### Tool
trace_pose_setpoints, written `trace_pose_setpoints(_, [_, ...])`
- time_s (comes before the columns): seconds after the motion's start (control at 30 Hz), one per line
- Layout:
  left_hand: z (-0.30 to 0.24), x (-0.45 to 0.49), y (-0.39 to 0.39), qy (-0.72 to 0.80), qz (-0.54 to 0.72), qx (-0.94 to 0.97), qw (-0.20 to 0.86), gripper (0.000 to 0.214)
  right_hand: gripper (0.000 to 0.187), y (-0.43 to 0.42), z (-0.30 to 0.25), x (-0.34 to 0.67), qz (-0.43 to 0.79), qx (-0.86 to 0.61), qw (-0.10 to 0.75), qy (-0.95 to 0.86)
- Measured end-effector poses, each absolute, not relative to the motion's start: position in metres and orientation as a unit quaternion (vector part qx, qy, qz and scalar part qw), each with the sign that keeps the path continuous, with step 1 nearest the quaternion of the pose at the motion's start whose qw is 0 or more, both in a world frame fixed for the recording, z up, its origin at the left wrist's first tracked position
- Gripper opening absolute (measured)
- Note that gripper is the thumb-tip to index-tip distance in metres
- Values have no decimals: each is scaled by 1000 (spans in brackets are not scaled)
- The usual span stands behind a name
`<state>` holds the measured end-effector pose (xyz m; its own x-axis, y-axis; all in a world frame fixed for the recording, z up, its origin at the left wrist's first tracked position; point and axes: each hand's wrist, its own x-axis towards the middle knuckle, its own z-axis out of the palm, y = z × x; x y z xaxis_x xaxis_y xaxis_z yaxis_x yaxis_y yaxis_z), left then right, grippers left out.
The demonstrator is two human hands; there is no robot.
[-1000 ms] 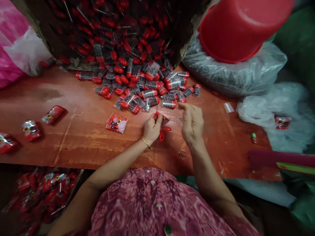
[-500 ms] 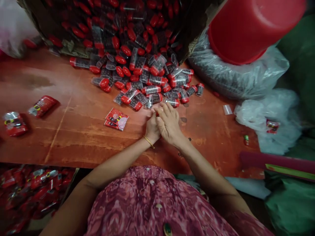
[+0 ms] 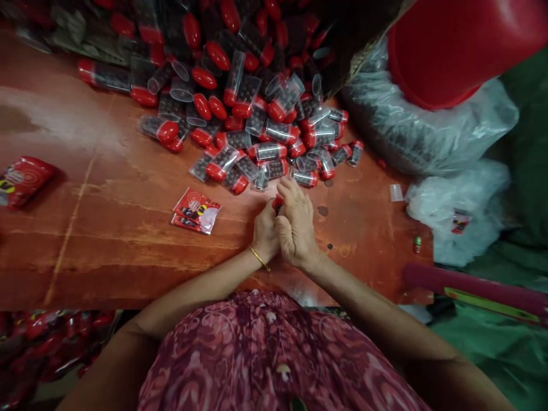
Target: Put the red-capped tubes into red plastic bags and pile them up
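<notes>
My left hand point(image 3: 266, 233), with a gold bracelet at its wrist, is closed around a small red-and-dark printed thing point(image 3: 277, 204). Only the upper end of that thing shows; its kind is hidden by the fingers. Against it from the right lies my right hand point(image 3: 297, 225), its fingers stretched out and its thumb apart. Both hands meet just above the table, in front of a heap of clear tubes with red ends and dark beads inside point(image 3: 269, 151). To their left rests a small stack of red printed packets point(image 3: 197, 210).
A filled red packet point(image 3: 25, 180) lies at the left of the orange-brown table point(image 3: 128, 245). At the right are a red bucket point(image 3: 454, 57) on a bulging clear bag point(image 3: 428, 137), crumpled plastic point(image 3: 449, 194), a tiny green-capped bottle point(image 3: 417, 245) and a maroon roll point(image 3: 466, 285).
The view has come closer to the table. My right hand's fingers have straightened and its thumb has moved apart, so more of the red thing shows. My left hand keeps its grip.
</notes>
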<state>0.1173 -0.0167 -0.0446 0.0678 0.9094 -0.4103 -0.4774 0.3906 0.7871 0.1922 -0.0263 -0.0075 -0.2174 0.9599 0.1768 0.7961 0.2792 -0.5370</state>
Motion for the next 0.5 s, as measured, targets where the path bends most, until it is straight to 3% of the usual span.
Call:
trace_pose_setpoints(0.17, [-47, 118, -16, 488, 486, 348, 637, 9, 51, -26, -16, 196, 157, -563, 313, -749])
trace_pose_setpoints(0.33, [-47, 118, -10, 482, 496, 310, 652, 23, 54, -60, -37, 204, 86, -643, 458, -608])
trace_pose_setpoints(0.5, [-35, 114, -9, 427, 510, 201, 719, 31, 35, -86, -61, 208, 182, -628, 422, -628])
